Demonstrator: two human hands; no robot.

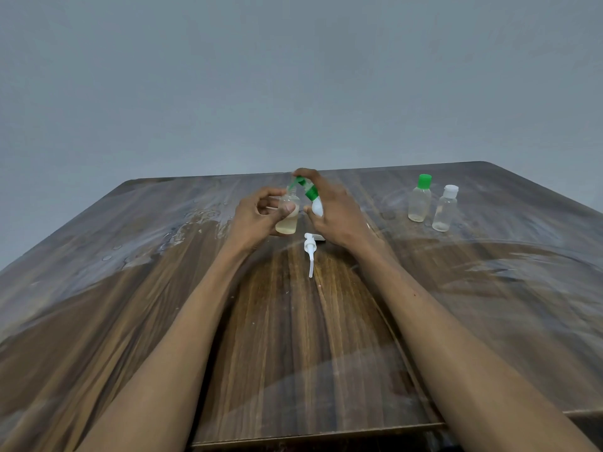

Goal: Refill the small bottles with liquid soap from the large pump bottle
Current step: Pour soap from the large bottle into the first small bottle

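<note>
At table centre, left hand grips small bottle; right hand, at its three o'clock, tips large bottle, pouring; next needs steady aim.

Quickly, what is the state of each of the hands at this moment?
Left hand: closed around a small clear bottle, holding it upright.
Right hand: closed on a tilted white bottle with a green top, its tip at the small bottle's mouth.

White bottle mostly hidden behind right hand (size unclear), forearms cut off below
</note>
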